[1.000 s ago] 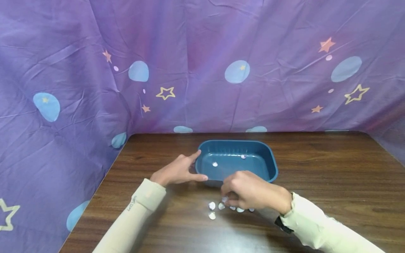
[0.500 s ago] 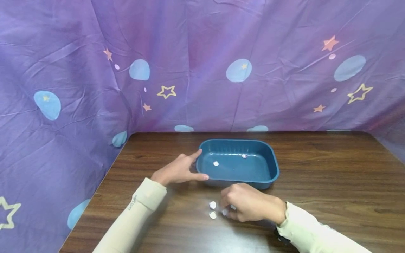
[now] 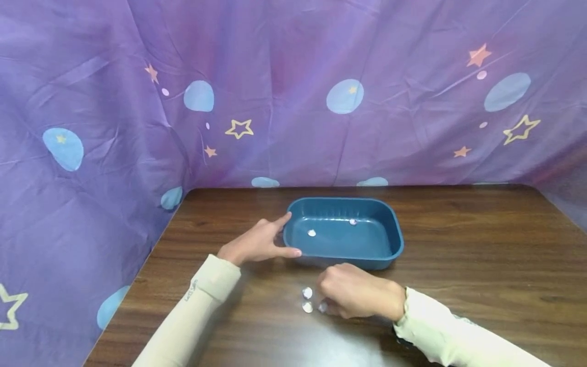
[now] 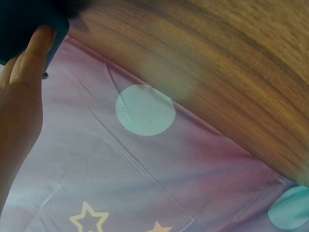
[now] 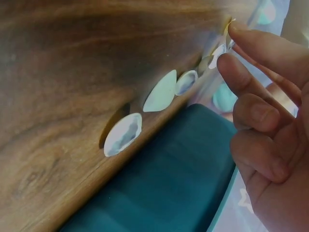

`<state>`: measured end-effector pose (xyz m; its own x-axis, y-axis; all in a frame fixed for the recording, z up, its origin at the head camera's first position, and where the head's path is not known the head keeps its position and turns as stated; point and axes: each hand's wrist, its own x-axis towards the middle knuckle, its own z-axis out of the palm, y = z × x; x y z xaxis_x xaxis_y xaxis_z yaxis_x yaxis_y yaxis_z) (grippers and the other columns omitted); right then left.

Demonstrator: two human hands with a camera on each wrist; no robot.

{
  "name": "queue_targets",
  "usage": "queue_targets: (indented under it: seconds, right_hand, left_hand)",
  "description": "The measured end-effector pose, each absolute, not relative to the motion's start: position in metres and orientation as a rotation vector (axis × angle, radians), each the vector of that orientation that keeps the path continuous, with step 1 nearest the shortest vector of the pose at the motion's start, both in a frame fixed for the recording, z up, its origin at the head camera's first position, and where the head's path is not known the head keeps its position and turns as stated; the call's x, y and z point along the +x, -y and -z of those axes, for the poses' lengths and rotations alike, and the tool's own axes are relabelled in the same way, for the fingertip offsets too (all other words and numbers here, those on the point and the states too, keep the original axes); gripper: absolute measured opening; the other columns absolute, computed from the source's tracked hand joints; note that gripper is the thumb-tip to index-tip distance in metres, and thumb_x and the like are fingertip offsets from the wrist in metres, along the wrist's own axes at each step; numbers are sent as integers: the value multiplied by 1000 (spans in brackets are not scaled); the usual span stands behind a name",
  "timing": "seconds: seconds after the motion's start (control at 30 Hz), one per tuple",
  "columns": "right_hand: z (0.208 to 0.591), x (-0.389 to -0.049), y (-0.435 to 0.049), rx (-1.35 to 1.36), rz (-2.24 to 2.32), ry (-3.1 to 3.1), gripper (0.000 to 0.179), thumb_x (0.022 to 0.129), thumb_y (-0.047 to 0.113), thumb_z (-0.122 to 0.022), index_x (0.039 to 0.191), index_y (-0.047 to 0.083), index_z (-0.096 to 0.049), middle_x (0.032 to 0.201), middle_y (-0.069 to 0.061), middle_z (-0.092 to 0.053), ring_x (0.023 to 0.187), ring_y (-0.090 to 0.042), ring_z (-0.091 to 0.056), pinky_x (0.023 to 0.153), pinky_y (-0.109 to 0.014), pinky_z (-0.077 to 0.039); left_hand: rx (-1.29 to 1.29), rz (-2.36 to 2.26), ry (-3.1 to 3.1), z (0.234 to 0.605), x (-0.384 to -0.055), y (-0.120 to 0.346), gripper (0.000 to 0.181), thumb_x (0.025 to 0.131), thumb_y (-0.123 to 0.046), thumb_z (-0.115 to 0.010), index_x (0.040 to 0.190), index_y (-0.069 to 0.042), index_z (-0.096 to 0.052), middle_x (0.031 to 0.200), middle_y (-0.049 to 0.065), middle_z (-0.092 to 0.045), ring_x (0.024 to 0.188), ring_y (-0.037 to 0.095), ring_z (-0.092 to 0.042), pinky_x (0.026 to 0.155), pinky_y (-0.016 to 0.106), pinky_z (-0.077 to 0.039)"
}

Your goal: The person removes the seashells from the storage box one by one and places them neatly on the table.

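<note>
My left hand (image 3: 258, 243) is at the left end of a blue plastic basin (image 3: 348, 261), thumb along its front rim and fingers reaching to its left rim. In the left wrist view its straight fingers (image 4: 34, 55) lie against the basin's side. In front of the basin, my right hand (image 3: 355, 293) pinches a small seashell (image 3: 323, 307) at its fingertips, close over the table. Just left of it lie two white seashells (image 3: 307, 292), one behind the other. The right wrist view shows several more seashells (image 5: 161, 92) in a row, hidden under the hand from the head camera.
Two small seashells (image 3: 312, 233) lie apart inside the basin. The wooden table (image 3: 481, 244) runs back to a purple curtain (image 3: 293, 102) printed with stars and blue spots, which also hangs along the left edge.
My right hand has moved slightly left and toward the near side with the seashell, away from the basin's front wall. The left hand stays in place on the basin.
</note>
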<state>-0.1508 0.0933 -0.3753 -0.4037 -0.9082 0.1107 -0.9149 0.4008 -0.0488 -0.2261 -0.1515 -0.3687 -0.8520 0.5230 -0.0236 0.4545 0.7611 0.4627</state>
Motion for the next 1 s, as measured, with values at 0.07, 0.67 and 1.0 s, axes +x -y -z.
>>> queue_targets:
  seconds: [0.07,0.67,1.0]
  right_hand:
    - [375,-151,-93,1671,-132,2568,19,76,21,-82,67,26,-67,63,15,-61,57,0,-52,54,-21,-51]
    - [378,-150,-88,1689,-121,2572,17,74,17,-84,70,27,-70,63,16,-62,54,1,-49,53,-20,-51]
    - [379,-150,-89,1673,-82,2576,17,74,19,-84,69,26,-70,63,15,-62,54,0,-50,53,-20,-51]
  left_hand:
    - [778,-672,-2807,368,-226,151,106,81,-62,-74,158,-6,-27,148,22,-53,112,20,-62,110,40,-50]
    - [784,-678,-2807,368,-225,154,106,81,-60,-75,158,-5,-28,145,23,-56,102,17,-62,107,37,-52]
    - [770,-667,-2805,368,-226,153,106,81,-60,-75,158,-6,-28,148,23,-53,107,17,-62,109,39,-50]
